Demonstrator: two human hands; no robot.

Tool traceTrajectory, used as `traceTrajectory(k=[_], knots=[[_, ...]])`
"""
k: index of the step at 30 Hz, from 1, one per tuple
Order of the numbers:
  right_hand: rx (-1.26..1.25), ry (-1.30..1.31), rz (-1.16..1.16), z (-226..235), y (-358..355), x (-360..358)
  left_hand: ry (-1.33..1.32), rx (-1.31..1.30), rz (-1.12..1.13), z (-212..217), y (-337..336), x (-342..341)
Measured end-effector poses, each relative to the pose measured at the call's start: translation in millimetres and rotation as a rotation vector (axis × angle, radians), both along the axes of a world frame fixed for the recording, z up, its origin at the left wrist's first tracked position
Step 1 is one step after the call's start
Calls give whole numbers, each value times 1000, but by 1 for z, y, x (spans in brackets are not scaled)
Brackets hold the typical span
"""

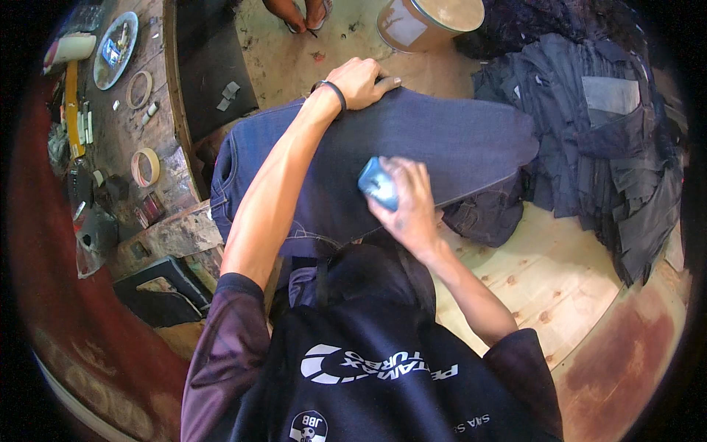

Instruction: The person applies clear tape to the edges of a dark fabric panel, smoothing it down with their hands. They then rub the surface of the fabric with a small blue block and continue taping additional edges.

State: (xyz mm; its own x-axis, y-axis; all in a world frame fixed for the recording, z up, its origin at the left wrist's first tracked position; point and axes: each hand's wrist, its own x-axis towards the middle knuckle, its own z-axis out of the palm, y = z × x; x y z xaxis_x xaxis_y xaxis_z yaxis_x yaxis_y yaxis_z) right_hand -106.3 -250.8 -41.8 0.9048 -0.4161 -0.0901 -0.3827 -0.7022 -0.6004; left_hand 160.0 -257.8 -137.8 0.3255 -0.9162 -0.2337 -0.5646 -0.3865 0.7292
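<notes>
A pair of dark blue jeans (442,140) lies stretched out in front of me, one leg tapering to the right. My left hand (361,83) rests on its far edge, fingers bent over the edge and thumb stretched to the right. A dark band circles that wrist. In my right hand (412,199) is a small blue block (378,183) with a dark mark, gripped between thumb and fingers over the middle of the denim. The hand is slightly blurred, and I cannot tell whether the block touches the cloth. Loose threads show along the near edge.
On the right stands a tall heap of dark folded garments (560,125). A wooden bench (166,132) on the left carries tape rolls (145,167), a plate (115,51) and small tools. A round tub (427,26) and another person's feet (298,15) are at the far side.
</notes>
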Motion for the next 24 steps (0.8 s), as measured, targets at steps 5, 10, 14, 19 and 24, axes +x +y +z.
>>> traceTrajectory(k=[5,10,14,19,24], knots=[[302,379,348,1,43,-51,23,30,13,8,2,-2],[618,485,-91,2,14,-76,114,175,-20,30,-2,-16],[839,814,64,15,-5,-75,41,46,-143,43,-16,-37],[691,678,-4,27,-38,-66,-119,-50,102,38,-16,-56],[71,13,-99,15,-72,-38,-173,-85,184,29,-15,-60]])
